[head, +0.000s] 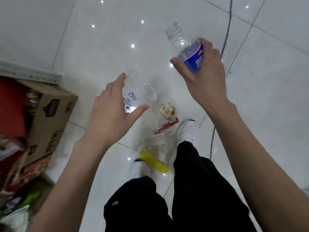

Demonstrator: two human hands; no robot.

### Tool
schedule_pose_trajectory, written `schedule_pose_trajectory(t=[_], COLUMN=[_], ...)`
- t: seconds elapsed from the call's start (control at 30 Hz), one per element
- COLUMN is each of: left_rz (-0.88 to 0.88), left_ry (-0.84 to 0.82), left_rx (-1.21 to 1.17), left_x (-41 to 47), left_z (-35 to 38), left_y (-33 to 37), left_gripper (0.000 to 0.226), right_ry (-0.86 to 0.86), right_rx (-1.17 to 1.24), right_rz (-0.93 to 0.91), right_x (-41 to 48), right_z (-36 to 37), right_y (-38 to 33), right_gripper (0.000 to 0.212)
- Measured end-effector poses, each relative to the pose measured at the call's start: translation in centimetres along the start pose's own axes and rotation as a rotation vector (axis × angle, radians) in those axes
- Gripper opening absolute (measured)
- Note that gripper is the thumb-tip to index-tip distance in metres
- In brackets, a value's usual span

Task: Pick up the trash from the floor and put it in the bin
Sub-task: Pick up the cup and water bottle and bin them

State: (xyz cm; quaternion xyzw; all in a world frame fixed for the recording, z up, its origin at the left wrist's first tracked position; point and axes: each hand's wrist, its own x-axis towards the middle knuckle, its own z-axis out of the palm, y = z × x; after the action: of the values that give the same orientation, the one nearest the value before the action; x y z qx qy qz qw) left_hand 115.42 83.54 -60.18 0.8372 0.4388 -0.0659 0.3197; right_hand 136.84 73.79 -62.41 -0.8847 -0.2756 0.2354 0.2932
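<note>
My left hand (110, 113) grips a clear plastic cup (138, 88) with blue print, its rim pointing right. My right hand (202, 67) holds an uncapped clear bottle (185, 46) with a blue label, neck pointing up and left. Both are held above the white tiled floor. On the floor between my white shoes lie a cream snack wrapper (167, 110), a red wrapper (166, 127), crumpled clear plastic (153, 142) and a yellow wrapper (154, 161). A cardboard box (50, 118) serving as the bin stands at the left, holding bottles and packaging.
A grey metal bar (30, 74) lies behind the box. More bags and wrappers (18, 203) pile at the lower left. A thin dark cable (224, 42) runs across the tiles on the right. My legs in black trousers (192, 190) fill the lower middle.
</note>
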Motion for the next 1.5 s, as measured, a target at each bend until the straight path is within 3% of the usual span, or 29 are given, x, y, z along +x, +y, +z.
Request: schedule_pose_trajectory(t=[0.1, 0.23, 0.37, 0.53, 0.7, 0.93, 1.23, 1.5], left_rz=[0.026, 0.063, 0.093, 0.177, 0.255, 0.376, 0.494, 0.673], left_ry=[0.021, 0.069, 0.1, 0.144, 0.208, 0.143, 0.012, -0.142], left_rx=[-0.059, -0.14, -0.203, -0.299, -0.382, -0.525, -0.486, -0.443], left_x=[-3.9, -8.9, -13.6, -18.7, -23.1, -30.2, -36.3, -41.7], left_z=[-7.9, -19.1, -29.8, -40.6, -46.6, -49.4, -49.7, -47.7], left_y=[6.2, 14.4, 22.0, 29.8, 34.6, 36.8, 32.6, 34.1], left_gripper=[0.092, 0.09, 0.081, 0.078, 0.08, 0.075, 0.067, 0.068], right_ry=[0.056, 0.139, 0.198, 0.28, 0.371, 0.5, 0.697, 0.887], right_rx=[0.194, 0.431, 0.575, 0.72, 0.765, 0.727, 0.779, 0.769], right_rz=[0.043, 0.085, 0.102, 0.05, -0.002, -0.015, 0.062, 0.147], right_x=[-3.0, -6.8, -10.7, -15.4, -20.1, -29.4, -41.9, -52.0], right_z=[-8.3, -19.5, -30.3, -41.9, -50.2, -54.0, -49.6, -49.4], right_y=[-7.3, -17.1, -26.2, -34.6, -39.5, -40.2, -39.8, -38.3], right_gripper=[0.075, 0.043, 0.058, 0.027, 0.042, 0.044, 0.049, 0.049])
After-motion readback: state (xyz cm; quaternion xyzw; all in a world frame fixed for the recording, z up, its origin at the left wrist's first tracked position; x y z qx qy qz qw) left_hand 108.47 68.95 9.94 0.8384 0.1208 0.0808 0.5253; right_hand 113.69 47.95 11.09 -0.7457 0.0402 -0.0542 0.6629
